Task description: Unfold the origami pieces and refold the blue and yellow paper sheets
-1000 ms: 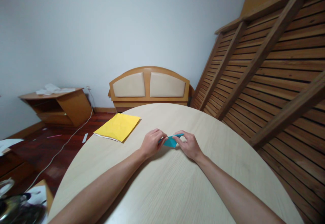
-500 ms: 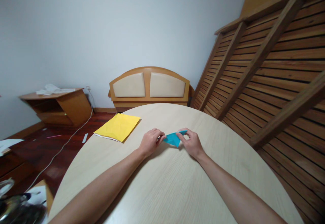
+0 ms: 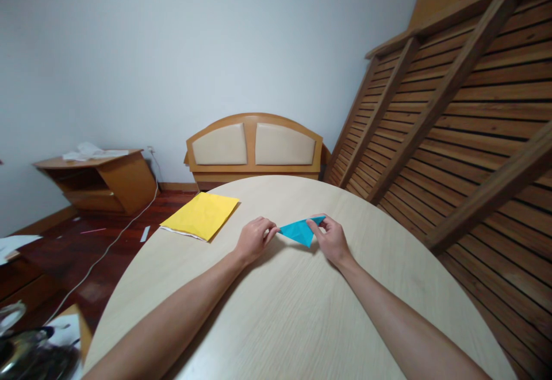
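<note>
Paper (image 3: 298,233), blue and folded to a triangle — pinched by left hand (image 3: 254,241) at nine o'clock, by right hand (image 3: 333,242) at three — over a round table (image 3: 293,311), with yellow packet (image 3: 200,216) toward ten. Looks light, crisp along the creases yet easy to crumple or tear; calls for fingertip holds at the corners, without hard pulling.

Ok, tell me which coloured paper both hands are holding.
The blue folded paper, pinched by the left hand and the right hand; the yellow paper lies on the table, touched by neither.
</note>
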The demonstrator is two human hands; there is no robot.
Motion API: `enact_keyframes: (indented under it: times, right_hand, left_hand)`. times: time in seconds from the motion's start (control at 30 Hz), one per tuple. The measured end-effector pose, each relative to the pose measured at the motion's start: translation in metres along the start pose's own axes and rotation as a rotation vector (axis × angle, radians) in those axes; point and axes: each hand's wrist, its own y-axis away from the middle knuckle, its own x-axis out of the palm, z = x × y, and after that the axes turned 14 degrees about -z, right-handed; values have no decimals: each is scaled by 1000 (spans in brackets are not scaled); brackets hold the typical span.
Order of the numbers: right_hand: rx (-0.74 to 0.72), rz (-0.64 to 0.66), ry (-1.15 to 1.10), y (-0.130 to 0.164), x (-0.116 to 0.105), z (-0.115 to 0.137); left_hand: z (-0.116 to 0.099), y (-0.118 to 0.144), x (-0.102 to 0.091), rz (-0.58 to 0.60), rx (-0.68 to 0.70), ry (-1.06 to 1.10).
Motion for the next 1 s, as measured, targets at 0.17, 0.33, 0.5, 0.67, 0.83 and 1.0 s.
enact_keyframes:
  times: [0.17,0.33,0.5,0.67,0.83,1.0]
  right_hand:
    - [17,-2,-18,-1,-1,-2]
    - [26,-9,-25,-3,-3,-7]
    - [29,10,-15,-2,-2,-6]
    - [-22,108,26,4,2,4]
    - [-66,213,80,10,6,14]
    - [-87,276,103,13,6,16]
  left_hand:
    - [2,1,0,7,-53,3]
    - [5,2,-1,-2,-197,4]
    - [0,0,-3,-27,-295,48]
    - [-16,-2,-4,5,-166,153]
    - [-26,-3,-2,97,-38,175]
    - [-25,-3,0,133,-58,154]
